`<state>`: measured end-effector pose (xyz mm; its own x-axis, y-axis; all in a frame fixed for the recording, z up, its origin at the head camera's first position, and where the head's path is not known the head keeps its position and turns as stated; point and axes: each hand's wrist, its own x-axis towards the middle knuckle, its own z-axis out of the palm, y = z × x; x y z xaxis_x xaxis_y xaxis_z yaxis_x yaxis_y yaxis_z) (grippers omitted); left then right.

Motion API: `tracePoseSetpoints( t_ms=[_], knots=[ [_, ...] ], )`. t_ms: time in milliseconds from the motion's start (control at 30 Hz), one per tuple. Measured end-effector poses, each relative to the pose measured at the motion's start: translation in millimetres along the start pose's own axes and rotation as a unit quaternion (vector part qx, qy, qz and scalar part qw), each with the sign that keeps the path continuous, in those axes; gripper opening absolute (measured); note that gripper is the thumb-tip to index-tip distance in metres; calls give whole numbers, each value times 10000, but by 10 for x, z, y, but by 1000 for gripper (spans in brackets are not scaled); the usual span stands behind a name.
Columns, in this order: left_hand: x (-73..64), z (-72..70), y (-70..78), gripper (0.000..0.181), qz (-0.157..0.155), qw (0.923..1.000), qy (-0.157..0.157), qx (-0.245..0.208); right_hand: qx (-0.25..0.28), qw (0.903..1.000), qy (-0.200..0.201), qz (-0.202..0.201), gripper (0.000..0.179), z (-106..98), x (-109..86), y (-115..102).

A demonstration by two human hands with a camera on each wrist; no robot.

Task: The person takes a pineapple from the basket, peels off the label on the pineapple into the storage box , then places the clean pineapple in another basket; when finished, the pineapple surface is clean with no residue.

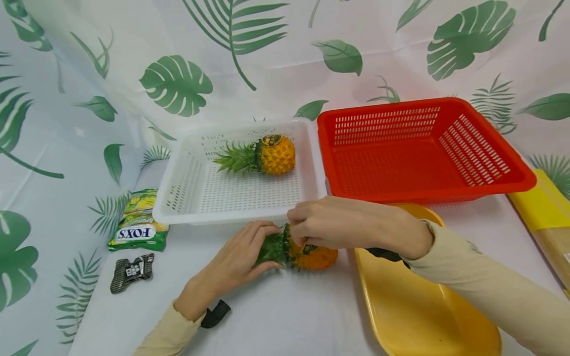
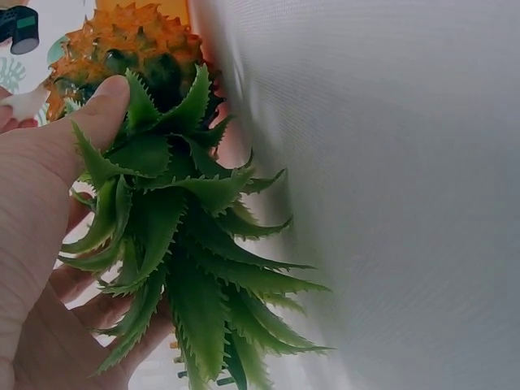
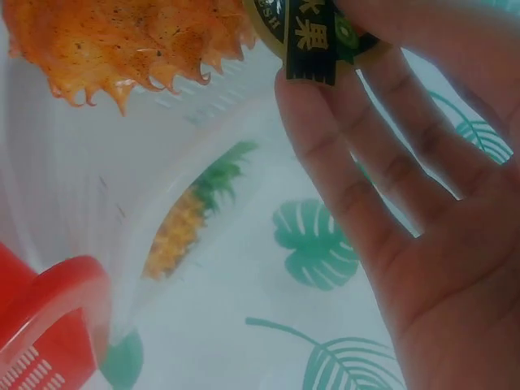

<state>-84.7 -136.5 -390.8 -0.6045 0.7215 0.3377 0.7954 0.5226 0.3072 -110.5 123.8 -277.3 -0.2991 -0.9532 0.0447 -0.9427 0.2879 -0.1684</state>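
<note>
A small orange pineapple with a green crown lies on its side on the white tabletop, in front of the white basket. My left hand grips it by the leafy crown, the thumb on top near the fruit and the fingers behind the leaves. Over the fruit, my right hand pinches a round black-and-gold sticker between thumb and fingertips, beside the spiky orange skin. Another pineapple, also bearing a dark sticker, lies inside the white basket.
A red basket stands beside the white one at the back. The yellow tray lies under my right forearm. To the left are a green FOX'S bag and a small black wrapped packet. A yellow-and-brown package lies far right.
</note>
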Motion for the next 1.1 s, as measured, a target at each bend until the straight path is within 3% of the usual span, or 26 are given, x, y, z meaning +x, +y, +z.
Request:
tracePoseSetpoints(
  t_ms=[167,533,767,933,1100],
  knots=[
    [-7,0,-13,65,27,10000,-45,6,-74,9996,265,36,9,-75,-130,-49],
    [6,-1,-15,66,77,9999,-42,70,697,9922,665,786,24,-305,-666,-28],
    [4,-3,-4,67,54,9999,-57,66,1044,9801,489,1614,27,-170,-1099,63],
    [-5,-9,5,66,24,9999,-83,79,1181,9766,288,1775,29,-15,-1301,127],
    [-7,-6,9,65,-8,9999,-101,114,1460,9727,21,1804,26,136,-1365,200]
  ],
)
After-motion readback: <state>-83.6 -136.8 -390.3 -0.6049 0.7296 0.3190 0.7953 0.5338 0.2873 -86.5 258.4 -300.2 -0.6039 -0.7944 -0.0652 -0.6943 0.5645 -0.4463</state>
